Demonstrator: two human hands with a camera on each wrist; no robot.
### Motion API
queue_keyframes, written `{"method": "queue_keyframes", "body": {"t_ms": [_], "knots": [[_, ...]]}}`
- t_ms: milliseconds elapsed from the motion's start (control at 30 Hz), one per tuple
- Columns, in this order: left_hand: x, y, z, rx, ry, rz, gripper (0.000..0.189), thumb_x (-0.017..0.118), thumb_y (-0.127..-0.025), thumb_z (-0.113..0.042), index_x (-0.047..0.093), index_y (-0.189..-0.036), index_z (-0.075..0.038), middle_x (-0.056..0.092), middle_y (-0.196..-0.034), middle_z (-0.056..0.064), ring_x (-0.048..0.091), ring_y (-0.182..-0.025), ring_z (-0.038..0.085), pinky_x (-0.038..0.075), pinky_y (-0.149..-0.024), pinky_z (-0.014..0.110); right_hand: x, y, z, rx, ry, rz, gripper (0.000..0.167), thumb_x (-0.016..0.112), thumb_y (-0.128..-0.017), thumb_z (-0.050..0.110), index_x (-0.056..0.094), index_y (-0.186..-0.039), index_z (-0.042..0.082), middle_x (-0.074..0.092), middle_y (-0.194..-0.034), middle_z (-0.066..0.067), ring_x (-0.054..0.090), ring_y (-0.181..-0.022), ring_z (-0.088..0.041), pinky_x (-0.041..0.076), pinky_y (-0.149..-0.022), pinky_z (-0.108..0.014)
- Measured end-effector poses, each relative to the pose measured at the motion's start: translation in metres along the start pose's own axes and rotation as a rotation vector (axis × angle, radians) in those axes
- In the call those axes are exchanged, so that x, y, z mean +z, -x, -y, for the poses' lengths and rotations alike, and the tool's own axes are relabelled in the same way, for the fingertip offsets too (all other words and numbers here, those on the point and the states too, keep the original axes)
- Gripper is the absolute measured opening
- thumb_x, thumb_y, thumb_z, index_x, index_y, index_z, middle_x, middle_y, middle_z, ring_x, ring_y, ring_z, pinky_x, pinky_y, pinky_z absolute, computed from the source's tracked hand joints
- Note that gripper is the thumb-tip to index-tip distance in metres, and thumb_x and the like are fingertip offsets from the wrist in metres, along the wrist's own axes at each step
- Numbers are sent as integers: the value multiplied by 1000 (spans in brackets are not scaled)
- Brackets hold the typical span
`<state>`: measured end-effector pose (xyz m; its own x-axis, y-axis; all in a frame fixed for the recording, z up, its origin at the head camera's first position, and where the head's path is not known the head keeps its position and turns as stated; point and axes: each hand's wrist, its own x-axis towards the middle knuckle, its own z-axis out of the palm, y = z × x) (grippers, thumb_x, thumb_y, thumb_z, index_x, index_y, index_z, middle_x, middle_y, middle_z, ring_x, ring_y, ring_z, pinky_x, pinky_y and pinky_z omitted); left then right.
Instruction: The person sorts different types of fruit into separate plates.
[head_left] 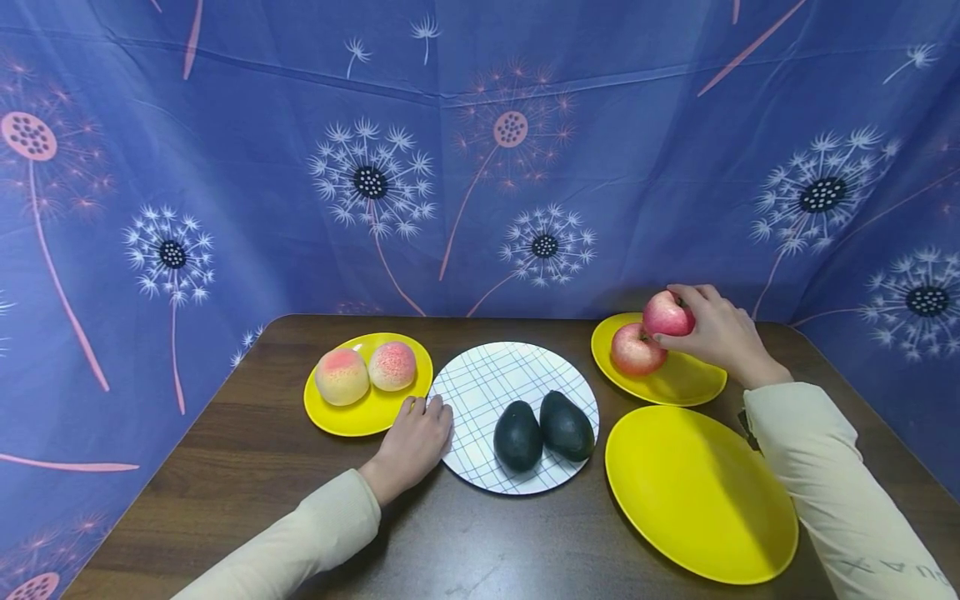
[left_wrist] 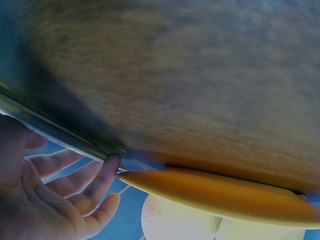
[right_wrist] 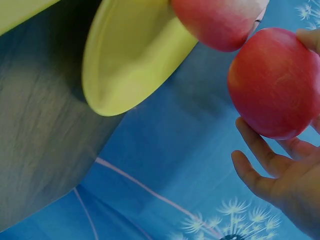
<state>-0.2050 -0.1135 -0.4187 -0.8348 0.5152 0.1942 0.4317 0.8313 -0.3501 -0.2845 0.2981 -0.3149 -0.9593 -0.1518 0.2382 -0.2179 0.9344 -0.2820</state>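
Note:
My right hand (head_left: 723, 333) holds a red apple (right_wrist: 277, 82) between thumb and fingers, above the oval yellow plate (head_left: 693, 383) at the back right. Beside it, a second apple (head_left: 637, 350) sits on that plate. My left hand (head_left: 418, 437) rests at the left rim of the round white checked plate (head_left: 480, 375), its fingers loosely bent and touching the edge. Two dark green avocados (head_left: 517, 436) lie on the checked plate's right part. In the left wrist view, the left fingertips (left_wrist: 112, 161) meet the rim near a yellow plate (left_wrist: 220, 192).
Two peaches (head_left: 342, 377) sit on the left oval yellow plate (head_left: 348, 425), close to my left hand. A large yellow plate (head_left: 697, 492) lies under the right forearm's side. Blue dandelion-print cloth (head_left: 637, 167) hangs behind the brown wooden table (head_left: 247, 467).

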Motion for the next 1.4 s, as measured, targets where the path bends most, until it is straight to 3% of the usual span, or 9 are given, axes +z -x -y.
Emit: {"method": "queue_keyframes", "body": {"t_ms": [400, 933, 1400], "knots": [[-2, 1, 0, 0, -5, 13, 37, 61, -85, -33, 58, -110, -6, 62, -104, 10, 58, -89, 25, 46, -90, 40, 0, 10, -26, 31, 6, -28, 77, 72, -73, 40, 36, -132, 6, 39, -123, -28, 41, -100, -47, 33, -80, -65], [-1, 0, 0, 4, -7, 26, 41, 63, -84, -34, 57, -114, -7, 61, -107, 11, 57, -92, 26, 46, -92, 41, 21, 16, -46, 66, 20, 56, 81, 73, -70, 40, 36, -131, 1, 39, -118, -31, 43, -97, -48, 34, -79, -67], [0, 0, 0, 10, -20, 41, 44, 64, -83, -35, 56, -116, -7, 61, -111, 11, 58, -95, 26, 45, -94, 41, 34, 17, -51, 83, 10, 104, 82, 72, -70, 39, 33, -131, -1, 38, -118, -32, 40, -100, -49, 34, -81, -68]]}}
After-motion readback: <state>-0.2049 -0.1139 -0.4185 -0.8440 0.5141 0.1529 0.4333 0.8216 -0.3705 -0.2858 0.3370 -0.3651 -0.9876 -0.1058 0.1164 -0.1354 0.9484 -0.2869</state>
